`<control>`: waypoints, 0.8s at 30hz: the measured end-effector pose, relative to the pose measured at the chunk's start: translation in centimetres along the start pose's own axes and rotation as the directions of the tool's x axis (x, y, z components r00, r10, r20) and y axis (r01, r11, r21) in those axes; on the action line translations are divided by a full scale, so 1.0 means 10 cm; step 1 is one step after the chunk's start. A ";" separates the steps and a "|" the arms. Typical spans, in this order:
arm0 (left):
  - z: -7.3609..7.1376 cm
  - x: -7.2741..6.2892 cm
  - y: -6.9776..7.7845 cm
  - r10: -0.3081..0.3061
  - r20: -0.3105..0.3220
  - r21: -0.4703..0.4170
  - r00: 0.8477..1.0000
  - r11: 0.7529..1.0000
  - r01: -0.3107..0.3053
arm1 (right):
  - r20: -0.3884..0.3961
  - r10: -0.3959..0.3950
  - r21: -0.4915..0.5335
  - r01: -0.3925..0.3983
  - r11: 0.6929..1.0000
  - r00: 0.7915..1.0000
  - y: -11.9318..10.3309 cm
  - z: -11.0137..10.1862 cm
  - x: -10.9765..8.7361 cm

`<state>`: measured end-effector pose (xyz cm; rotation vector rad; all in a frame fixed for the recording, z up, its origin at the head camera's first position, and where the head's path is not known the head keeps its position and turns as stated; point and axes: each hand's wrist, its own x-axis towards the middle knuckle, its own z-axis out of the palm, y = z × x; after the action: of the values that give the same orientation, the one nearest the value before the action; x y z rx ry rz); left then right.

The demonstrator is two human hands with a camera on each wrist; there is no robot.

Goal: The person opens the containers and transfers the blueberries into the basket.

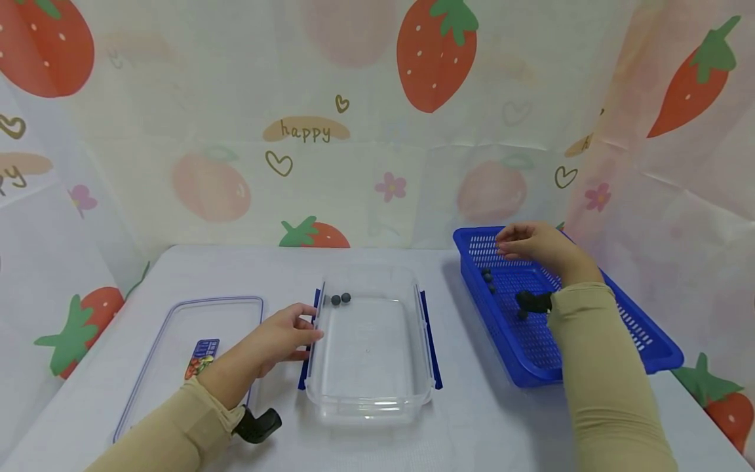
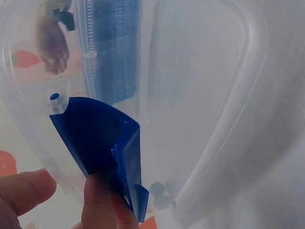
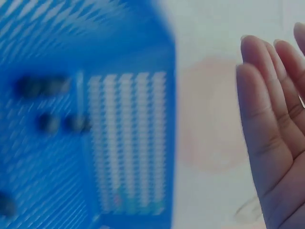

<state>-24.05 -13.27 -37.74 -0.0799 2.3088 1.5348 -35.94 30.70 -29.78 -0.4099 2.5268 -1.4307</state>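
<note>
A clear plastic food container (image 1: 368,400) with blue side latches stands mid-table. Two dark round berries that look like blueberries (image 1: 341,299) lie in its far left corner. My left hand (image 1: 282,339) is at the container's left side. In the left wrist view its fingers (image 2: 97,202) touch the hanging blue latch (image 2: 102,138), while the thumb stays apart. Above the far end of a blue slotted basket (image 1: 495,314) hovers my right hand (image 1: 533,246), fingers extended and nothing visible in them. Several more blueberries (image 1: 487,275) lie in the basket, blurred in the right wrist view.
On the left lies a clear lid (image 1: 159,341) with a purplish-blue rim and a colourful label (image 1: 202,357). A printed curtain (image 1: 366,183) stands behind the table. The basket's raised walls border the right side.
</note>
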 end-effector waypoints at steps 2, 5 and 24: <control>0.00 0.00 0.00 0.000 -0.001 -0.001 1.000 1.000 0.000 | 0.018 -0.038 -0.007 0.038 0.999 0.999 -0.15 0.07 0.07; 0.00 0.00 0.00 0.001 -0.004 -0.009 1.000 1.000 -0.001 | 0.043 -0.075 -0.014 0.076 0.997 0.996 -0.35 0.21 0.18; 0.00 0.00 0.00 0.009 -0.002 -0.027 1.000 1.000 -0.009 | 0.258 -0.109 -0.059 0.128 0.990 0.960 -0.91 1.47 0.73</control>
<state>-24.03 -13.29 -37.76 -0.0779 2.2931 1.5709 -36.94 11.99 -29.69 -0.7205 2.3871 -1.2342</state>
